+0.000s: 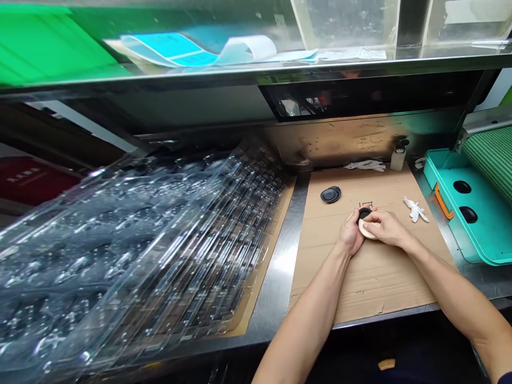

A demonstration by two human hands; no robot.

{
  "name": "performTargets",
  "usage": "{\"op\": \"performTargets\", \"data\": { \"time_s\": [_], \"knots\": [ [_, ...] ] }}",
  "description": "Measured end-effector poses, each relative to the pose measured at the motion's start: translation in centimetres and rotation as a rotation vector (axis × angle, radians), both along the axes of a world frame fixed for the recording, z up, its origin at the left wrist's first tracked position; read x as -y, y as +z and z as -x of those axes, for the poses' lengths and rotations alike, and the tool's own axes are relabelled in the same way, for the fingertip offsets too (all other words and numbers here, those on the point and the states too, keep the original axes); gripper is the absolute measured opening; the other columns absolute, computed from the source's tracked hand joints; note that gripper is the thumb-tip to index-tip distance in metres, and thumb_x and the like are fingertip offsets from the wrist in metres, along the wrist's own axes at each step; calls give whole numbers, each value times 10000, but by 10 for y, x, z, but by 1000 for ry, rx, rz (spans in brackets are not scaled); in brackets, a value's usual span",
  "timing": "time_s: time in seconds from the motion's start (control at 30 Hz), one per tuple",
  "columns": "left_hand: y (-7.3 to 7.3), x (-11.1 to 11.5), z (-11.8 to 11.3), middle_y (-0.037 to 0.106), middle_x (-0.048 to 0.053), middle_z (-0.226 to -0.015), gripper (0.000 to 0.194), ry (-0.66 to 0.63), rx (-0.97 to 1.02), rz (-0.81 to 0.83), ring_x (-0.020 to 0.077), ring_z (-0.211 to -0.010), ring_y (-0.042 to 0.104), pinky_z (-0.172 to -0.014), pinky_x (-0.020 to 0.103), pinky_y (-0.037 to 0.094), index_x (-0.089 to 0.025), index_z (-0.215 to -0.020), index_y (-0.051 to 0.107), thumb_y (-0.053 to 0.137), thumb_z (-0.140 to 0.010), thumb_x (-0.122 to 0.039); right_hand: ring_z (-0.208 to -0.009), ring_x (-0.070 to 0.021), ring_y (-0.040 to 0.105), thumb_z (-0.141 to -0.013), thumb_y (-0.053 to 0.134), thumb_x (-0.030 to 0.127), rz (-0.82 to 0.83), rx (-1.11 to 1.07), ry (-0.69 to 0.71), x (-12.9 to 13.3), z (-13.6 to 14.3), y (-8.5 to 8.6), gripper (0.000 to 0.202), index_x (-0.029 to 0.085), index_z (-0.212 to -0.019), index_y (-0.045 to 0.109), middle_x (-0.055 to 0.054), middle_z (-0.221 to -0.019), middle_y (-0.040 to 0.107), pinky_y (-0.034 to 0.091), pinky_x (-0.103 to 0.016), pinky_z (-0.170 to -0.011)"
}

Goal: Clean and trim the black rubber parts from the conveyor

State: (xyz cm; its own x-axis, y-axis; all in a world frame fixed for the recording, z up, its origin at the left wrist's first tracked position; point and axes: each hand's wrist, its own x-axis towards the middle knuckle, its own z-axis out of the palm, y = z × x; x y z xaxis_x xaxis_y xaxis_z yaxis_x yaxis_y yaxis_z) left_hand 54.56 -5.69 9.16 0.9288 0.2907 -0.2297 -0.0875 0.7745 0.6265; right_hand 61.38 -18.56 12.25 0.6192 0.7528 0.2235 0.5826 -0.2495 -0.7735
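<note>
Over the cardboard sheet [332, 277], my left hand [350, 234] is closed around a small black round part [364, 213] with a raised rim. My right hand [387, 227] pinches a cream-coloured round pad [368, 230] against the near side of that part. The fingers partly cover both pieces, so whether they are joined cannot be seen. Beyond my hands on the cardboard lies another black round part [330, 194], apparently more than one piece together. A crumpled white glove [416, 209] rests to the right of my right hand.
Tall stacks of clear plastic trays [160, 256] with dark round pieces fill the left. At right, a teal bin [486, 229] holds two black round parts beside a green conveyor belt [492, 157]. A small bottle [398, 157] stands at the back under a metal shelf [240, 74].
</note>
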Motion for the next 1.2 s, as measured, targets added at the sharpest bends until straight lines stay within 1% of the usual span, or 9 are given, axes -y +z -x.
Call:
{"op": "performTargets", "data": {
  "time_s": [0.07,0.17,0.23,0.4,0.57,0.77,0.9,1.03,1.2],
  "knots": [
    [2,-1,0,748,158,-1174,301,0,-13,20,264,-1156,699,-1096,461,500,-129,-1122,708,521,-1019,-341,-897,-212,681,-883,648,275,71,42,-42,4,-4,1,132,231,-925,765,-38,-947,747,505,-322,-832],
    [5,-1,-1,738,154,-1204,338,-25,-48,90,246,-1159,694,-1078,438,522,-119,-1125,710,457,-1046,-331,-977,-253,669,-920,608,305,94,192,-287,4,-8,-4,251,201,-1092,758,-109,-1051,718,505,-364,-899],
    [7,-1,-1,734,157,-1216,367,-69,-75,153,246,-1173,688,-1066,429,538,-114,-1142,705,416,-1059,-324,-994,-260,664,-953,560,333,69,236,-368,3,-11,-9,312,183,-1161,738,-136,-1086,699,509,-370,-906],
    [14,-13,0,740,186,-1142,430,-73,-111,287,263,-1134,711,-936,386,617,-100,-1141,677,354,-1080,-377,-1022,-275,658,-943,553,391,13,242,-496,10,-26,-12,325,181,-1095,748,-128,-1072,738,494,-394,-936],
    [21,-31,3,733,164,-942,654,-71,-136,385,203,-806,749,-655,255,637,-85,-1122,682,386,-1013,-658,-894,-257,641,-964,494,404,194,296,-419,26,-38,-5,344,209,-890,768,-100,-887,740,472,-389,-874],
    [26,-32,7,711,160,-803,887,-142,-131,404,159,-584,681,-490,210,577,-34,-1094,690,277,-933,-801,-1109,-406,542,-956,485,416,360,554,-706,46,-51,-4,387,173,-1089,754,-209,-1092,675,404,-589,-930],
    [26,-32,7,722,157,-810,885,-116,-174,434,139,-549,644,-460,193,537,-20,-1238,661,269,-958,-763,-954,-365,599,-956,463,362,481,505,-688,51,-58,-6,381,127,-1034,753,-226,-968,676,440,-523,-859],
    [24,-33,7,751,170,-869,860,-95,-177,428,154,-580,652,-496,216,547,-25,-1385,590,255,-993,-714,-867,-311,603,-977,447,367,422,503,-619,48,-58,-4,394,128,-1061,749,-207,-954,680,442,-435,-807],
    [24,-32,7,739,157,-799,843,-101,-165,392,155,-566,657,-488,215,540,-17,-1303,634,211,-1015,-686,-912,-310,591,-983,467,368,439,478,-598,43,-53,-1,380,163,-1146,743,-184,-1024,684,426,-417,-816]
  ]
}}
